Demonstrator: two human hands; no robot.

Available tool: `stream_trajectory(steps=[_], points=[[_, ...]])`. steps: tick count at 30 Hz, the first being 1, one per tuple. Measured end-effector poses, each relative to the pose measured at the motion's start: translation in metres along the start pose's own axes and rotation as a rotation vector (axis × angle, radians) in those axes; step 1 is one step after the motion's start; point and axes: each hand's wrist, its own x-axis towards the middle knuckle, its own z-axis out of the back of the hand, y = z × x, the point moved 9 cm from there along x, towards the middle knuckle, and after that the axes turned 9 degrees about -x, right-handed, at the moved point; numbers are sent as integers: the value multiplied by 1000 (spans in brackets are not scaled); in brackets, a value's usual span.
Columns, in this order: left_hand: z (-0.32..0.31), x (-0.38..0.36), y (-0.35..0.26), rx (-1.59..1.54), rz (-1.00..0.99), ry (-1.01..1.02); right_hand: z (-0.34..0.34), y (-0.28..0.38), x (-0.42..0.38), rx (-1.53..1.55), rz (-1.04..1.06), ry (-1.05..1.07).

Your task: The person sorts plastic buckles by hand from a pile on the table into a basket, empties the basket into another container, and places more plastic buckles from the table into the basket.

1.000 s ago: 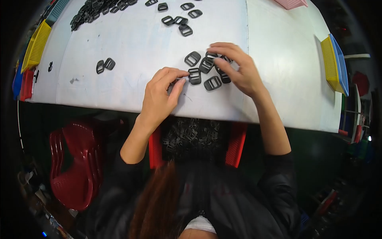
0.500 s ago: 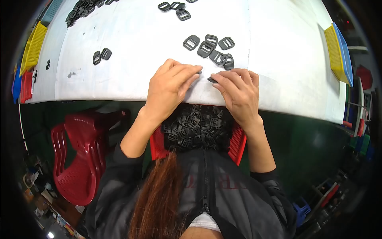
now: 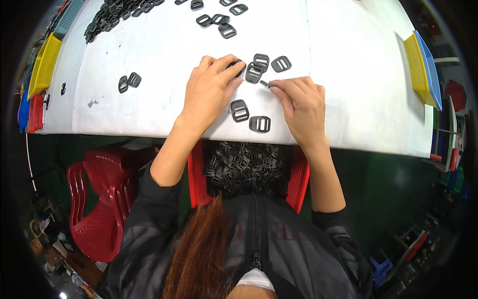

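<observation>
My left hand [image 3: 206,94] is closed over a black plastic strap buckle [image 3: 232,64], which its fingers partly hide. A second black strap buckle [image 3: 265,84] is pinched edge-on between the thumb and fingers of my right hand [image 3: 304,107]. Between and beyond the hands lie two overlapping buckles [image 3: 254,73] and a separate one [image 3: 281,64]. Closer to the table's front edge, two more rest flat: a tilted buckle [image 3: 239,110] and a level buckle [image 3: 260,124].
Below the edge of the white table [image 3: 348,109], a red basket [image 3: 198,179] holds many black buckles [image 3: 239,167]. A dark buckle pile [image 3: 112,17] lies at the far left. Yellow baskets stand left [image 3: 45,65] and right [image 3: 417,70]. A red chair [image 3: 102,214] is at lower left.
Two buckles now lie near the table edge, where my hands were. Both hands have moved farther onto the table, the left one onto a buckle of the group. The view has tilted slightly.
</observation>
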Motion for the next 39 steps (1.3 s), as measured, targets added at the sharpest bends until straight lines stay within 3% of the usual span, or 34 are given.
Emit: stream_trajectory(steps=[3,6,10,16,20,21,24,28,33,36,39], points=[[12,-10,1,-5,23,16,-8,1,-4,164,-13,170],[20,-17,-2,36,38,-34,4,-18,15,70,35,-74],[6,-2,-25,-25,-67,-58,-3,-26,37,-216,159,-104],[-2,10,-21,-83,-95,-85,0,-45,19,-29,-4,64],[-4,8,8,-326,318,60,2,-41,10,24,-46,48],[-1,6,11,-261,342,48,0,-44,11,47,-61,64],[33,10,12,-56,0,-234,-12,-43,20,179,-25,27],[38,4,46,-322,379,-44,-36,-19,28,156,95,143],[13,-13,18,-199,177,87,-44,6,12,170,235,234],[8,-26,-1,-352,239,173,-36,26,-12,183,312,283],[10,-46,-19,-427,181,373,-22,39,-46,235,326,380]])
